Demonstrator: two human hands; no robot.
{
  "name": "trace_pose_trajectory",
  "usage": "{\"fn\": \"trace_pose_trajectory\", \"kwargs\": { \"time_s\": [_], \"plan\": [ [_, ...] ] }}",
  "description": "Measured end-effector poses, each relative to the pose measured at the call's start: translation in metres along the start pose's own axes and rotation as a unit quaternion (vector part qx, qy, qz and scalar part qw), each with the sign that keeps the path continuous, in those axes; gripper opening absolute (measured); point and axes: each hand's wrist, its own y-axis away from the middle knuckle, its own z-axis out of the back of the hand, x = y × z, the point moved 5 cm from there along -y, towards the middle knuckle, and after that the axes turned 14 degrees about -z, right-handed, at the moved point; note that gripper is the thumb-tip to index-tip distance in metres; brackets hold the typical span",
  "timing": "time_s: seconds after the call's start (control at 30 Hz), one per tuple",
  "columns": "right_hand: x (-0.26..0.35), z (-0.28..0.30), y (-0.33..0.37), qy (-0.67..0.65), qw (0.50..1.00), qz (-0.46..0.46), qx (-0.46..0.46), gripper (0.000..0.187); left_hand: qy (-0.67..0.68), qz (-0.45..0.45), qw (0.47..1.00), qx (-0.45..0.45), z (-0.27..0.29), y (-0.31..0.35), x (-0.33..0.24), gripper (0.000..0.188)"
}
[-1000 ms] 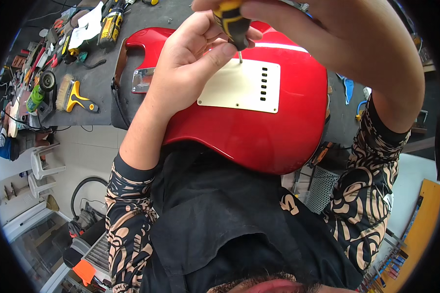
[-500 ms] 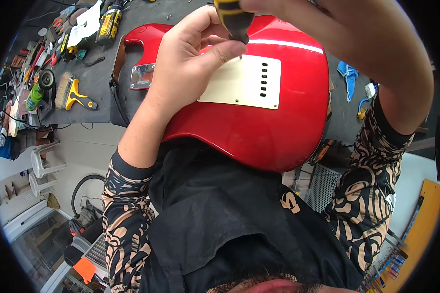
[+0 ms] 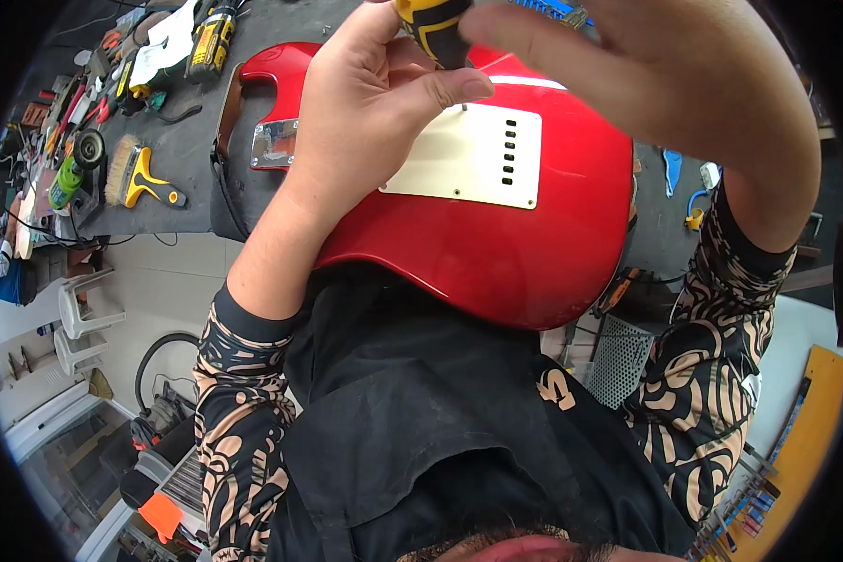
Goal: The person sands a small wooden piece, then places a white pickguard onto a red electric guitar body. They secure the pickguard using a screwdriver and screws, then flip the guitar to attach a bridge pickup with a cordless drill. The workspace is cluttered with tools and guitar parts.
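A red electric guitar body (image 3: 571, 234) lies back side up on the bench. Its cream back cover plate (image 3: 478, 155) has a row of dark slots and small screws along its edge. Above the plate's far edge, a yellow-and-black screwdriver (image 3: 437, 33) stands nearly upright, its handle top cut off by the picture. My left hand (image 3: 361, 112) is closed around the screwdriver's lower end, the thumb and curled fingers hiding most of its shaft and tip. My right hand (image 3: 618, 75) reaches in from the right, a fingertip against the handle; its other fingers are partly out of view.
A wide brush (image 3: 140, 178), a yellow-and-black power drill (image 3: 213, 42), a green bottle (image 3: 66, 185) and scattered hand tools crowd the bench's left side. A brown strap (image 3: 227, 122) hangs by the guitar. Blue cloth (image 3: 672, 169) lies at the right.
The screwdriver handle has shifted slightly left and up. My right hand has swung a little left and down, while my left thumb has moved slightly right.
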Motion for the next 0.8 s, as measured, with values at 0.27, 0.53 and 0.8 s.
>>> {"fn": "trace_pose_trajectory", "kwargs": {
  "time_s": [0.27, 0.53, 0.8],
  "plan": [
    [0.009, -0.008, -0.028, 0.012, 1.0, 0.004, -0.007, 0.026, 0.007, 0.02, 0.999, -0.03, -0.016, 0.0, -0.011, 0.032],
    [-0.001, 0.003, -0.008, -0.008, 1.0, -0.005, 0.01, 0.027, 0.07, 0.074, 0.993, -0.067, -0.017, -0.004, -0.008, 0.042],
    [0.005, -0.007, -0.031, 0.001, 1.0, -0.002, 0.0, 0.027, -0.028, 0.014, 0.999, 0.02, -0.004, 0.002, -0.007, 0.03]
  ]
}}
